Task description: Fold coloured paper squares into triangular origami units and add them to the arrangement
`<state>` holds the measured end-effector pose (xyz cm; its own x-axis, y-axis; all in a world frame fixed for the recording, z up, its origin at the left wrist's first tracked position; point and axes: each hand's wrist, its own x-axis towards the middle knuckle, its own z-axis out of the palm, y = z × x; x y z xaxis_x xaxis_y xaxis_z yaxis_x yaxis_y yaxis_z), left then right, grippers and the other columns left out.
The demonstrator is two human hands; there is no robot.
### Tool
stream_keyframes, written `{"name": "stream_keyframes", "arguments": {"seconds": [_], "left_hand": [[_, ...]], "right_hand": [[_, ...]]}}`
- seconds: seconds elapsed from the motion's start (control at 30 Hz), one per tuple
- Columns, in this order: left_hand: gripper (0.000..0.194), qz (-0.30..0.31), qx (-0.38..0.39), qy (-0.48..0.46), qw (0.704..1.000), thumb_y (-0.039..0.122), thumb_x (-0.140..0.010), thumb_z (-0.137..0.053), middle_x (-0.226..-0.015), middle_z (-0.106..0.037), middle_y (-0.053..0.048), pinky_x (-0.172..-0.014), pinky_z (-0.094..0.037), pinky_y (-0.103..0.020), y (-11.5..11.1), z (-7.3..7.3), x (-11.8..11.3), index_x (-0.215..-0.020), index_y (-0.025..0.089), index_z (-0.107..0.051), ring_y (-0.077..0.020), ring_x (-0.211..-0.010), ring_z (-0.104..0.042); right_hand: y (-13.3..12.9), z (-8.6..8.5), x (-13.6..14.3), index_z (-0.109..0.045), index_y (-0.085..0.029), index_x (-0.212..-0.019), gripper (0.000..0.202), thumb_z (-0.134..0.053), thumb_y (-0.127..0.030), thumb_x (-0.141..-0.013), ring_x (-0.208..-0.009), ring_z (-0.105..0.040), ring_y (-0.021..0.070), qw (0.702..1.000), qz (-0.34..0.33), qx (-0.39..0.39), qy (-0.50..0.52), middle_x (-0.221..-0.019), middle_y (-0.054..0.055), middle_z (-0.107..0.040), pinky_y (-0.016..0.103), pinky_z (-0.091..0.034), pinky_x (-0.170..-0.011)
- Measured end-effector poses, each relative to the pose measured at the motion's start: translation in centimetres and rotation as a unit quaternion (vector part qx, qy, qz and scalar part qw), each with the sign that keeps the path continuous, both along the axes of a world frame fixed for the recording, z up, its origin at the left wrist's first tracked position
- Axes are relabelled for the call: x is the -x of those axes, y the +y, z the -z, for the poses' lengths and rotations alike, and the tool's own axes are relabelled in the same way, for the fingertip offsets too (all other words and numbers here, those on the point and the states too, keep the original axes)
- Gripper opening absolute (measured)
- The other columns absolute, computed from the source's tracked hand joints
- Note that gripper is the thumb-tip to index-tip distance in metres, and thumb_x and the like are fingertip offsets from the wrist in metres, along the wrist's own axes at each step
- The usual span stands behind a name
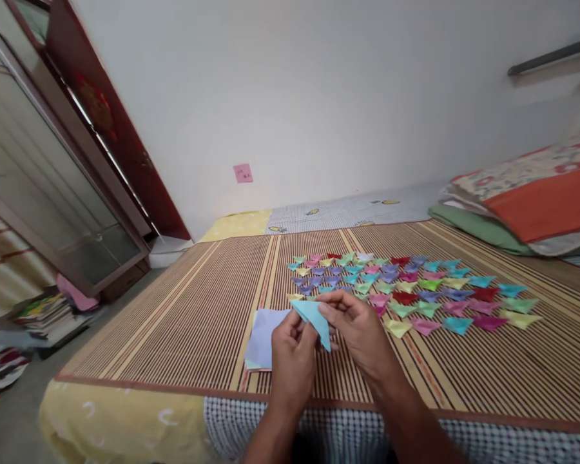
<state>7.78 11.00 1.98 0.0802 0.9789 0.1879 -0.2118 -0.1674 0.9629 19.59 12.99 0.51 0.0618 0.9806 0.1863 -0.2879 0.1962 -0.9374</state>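
A light blue folded paper (314, 316) is held up between both hands above the striped mat. My left hand (294, 354) pinches its lower left side, thumb in front. On its right side, my right hand (357, 325) grips the edge between thumb and fingers. Beneath and left of my left hand lies a stack of square paper (261, 338) with a lavender sheet on top. Beyond my hands and to the right, several rows of small folded paper pieces (430, 308) in many colours rest on the mat.
The striped mat (174, 322) covers a bed against a white wall. Folded bedding (536, 200) is piled at the back right. Books (43, 316) are stacked low at the far left, near a glass-fronted cabinet (53, 174).
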Motion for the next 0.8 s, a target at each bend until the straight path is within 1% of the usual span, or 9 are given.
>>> {"name": "stream_keyframes", "arguments": {"seconds": [0.1,0.17,0.23,0.3,0.37,0.47,0.6,0.73,0.8], "left_hand": [[0.023,-0.008,-0.018,0.02,1.0,0.039,-0.091,-0.068,-0.076,-0.07,-0.001,-0.049,-0.04,-0.021,2.5,0.4,-0.8,-0.096,0.017,-0.072,-0.0124,-0.057,-0.057],[0.019,-0.057,-0.053,0.064,0.995,0.034,-0.092,-0.065,-0.07,-0.066,0.001,-0.054,-0.042,-0.022,3.7,1.2,-0.9,-0.086,0.017,-0.072,-0.0124,-0.058,-0.055],[0.018,-0.134,-0.095,0.132,0.977,0.028,-0.093,-0.064,-0.065,-0.062,0.002,-0.057,-0.042,-0.022,4.5,2.3,-0.7,-0.079,0.019,-0.07,-0.013,-0.059,-0.054],[0.017,-0.2,-0.138,0.198,0.95,0.021,-0.093,-0.061,-0.064,-0.061,0.002,-0.057,-0.043,-0.022,5.0,3.6,-0.5,-0.079,0.02,-0.07,-0.0138,-0.059,-0.054],[0.017,-0.224,-0.187,0.226,0.929,0.015,-0.092,-0.058,-0.07,-0.067,0.0,-0.061,-0.048,-0.024,5.3,4.8,-0.5,-0.086,0.02,-0.073,-0.0158,-0.063,-0.06],[0.024,-0.238,-0.241,0.246,0.908,0.013,-0.092,-0.056,-0.092,-0.078,-0.006,-0.076,-0.057,-0.031,5.5,6.3,-0.8,-0.104,0.021,-0.075,-0.0209,-0.081,-0.072],[0.044,-0.243,-0.277,0.247,0.896,0.011,-0.093,-0.059,-0.118,-0.077,-0.011,-0.087,-0.06,-0.037,5.7,7.1,-1.4,-0.135,0.024,-0.067,-0.0245,-0.1,-0.075],[0.056,-0.233,-0.284,0.244,0.897,0.007,-0.092,-0.06,-0.119,-0.076,-0.009,-0.089,-0.062,-0.037,6.1,7.2,-1.6,-0.144,0.029,-0.059,-0.0238,-0.102,-0.074],[0.06,-0.231,-0.283,0.247,0.898,0.006,-0.092,-0.06,-0.12,-0.076,-0.01,-0.088,-0.063,-0.037,6.4,7.2,-1.6,-0.148,0.028,-0.056,-0.0241,-0.103,-0.074]], "right_hand": [[1.7,0.6,-0.4,-0.063,-0.021,-0.111,0.045,-0.08,-0.046,-0.078,-0.071,-0.063,0.0182,0.997,0.072,-0.01,-0.012,-0.091,0.003,-0.067,0.024,-0.049,-0.045],[2.0,1.0,-0.5,-0.061,-0.021,-0.116,0.043,-0.076,-0.044,-0.082,-0.08,-0.065,0.0207,0.985,0.156,-0.036,-0.068,-0.098,0.006,-0.067,0.028,-0.054,-0.055],[1.9,1.2,-0.4,-0.064,-0.021,-0.108,0.03,-0.071,-0.041,-0.087,-0.082,-0.065,0.0219,0.96,0.218,-0.069,-0.16,-0.096,0.006,-0.069,0.034,-0.056,-0.069],[1.7,1.2,-0.2,-0.066,-0.022,-0.097,0.02,-0.071,-0.038,-0.086,-0.084,-0.065,0.0235,0.938,0.219,-0.093,-0.25,-0.091,0.006,-0.07,0.038,-0.054,-0.078],[1.6,1.2,0.1,-0.067,-0.022,-0.096,0.015,-0.07,-0.032,-0.086,-0.087,-0.066,0.0248,0.927,0.19,-0.104,-0.305,-0.093,0.006,-0.071,0.039,-0.053,-0.081],[1.9,1.3,0.6,-0.068,-0.021,-0.1,0.014,-0.061,-0.023,-0.088,-0.09,-0.067,0.0249,0.92,0.173,-0.108,-0.336,-0.098,0.007,-0.072,0.039,-0.052,-0.082],[2.7,1.8,1.2,-0.068,-0.02,-0.101,0.021,-0.05,-0.016,-0.09,-0.09,-0.068,0.0256,0.894,0.229,-0.13,-0.362,-0.096,0.008,-0.071,0.038,-0.051,-0.081],[3.0,2.3,1.2,-0.067,-0.018,-0.096,0.021,-0.047,-0.015,-0.092,-0.081,-0.066,0.0254,0.846,0.285,-0.17,-0.418,-0.086,0.008,-0.069,0.037,-0.048,-0.074],[3.0,2.4,1.0,-0.066,-0.018,-0.09,0.02,-0.046,-0.014,-0.091,-0.076,-0.063,0.0249,0.826,0.297,-0.184,-0.443,-0.08,0.006,-0.067,0.036,-0.046,-0.072]]}}
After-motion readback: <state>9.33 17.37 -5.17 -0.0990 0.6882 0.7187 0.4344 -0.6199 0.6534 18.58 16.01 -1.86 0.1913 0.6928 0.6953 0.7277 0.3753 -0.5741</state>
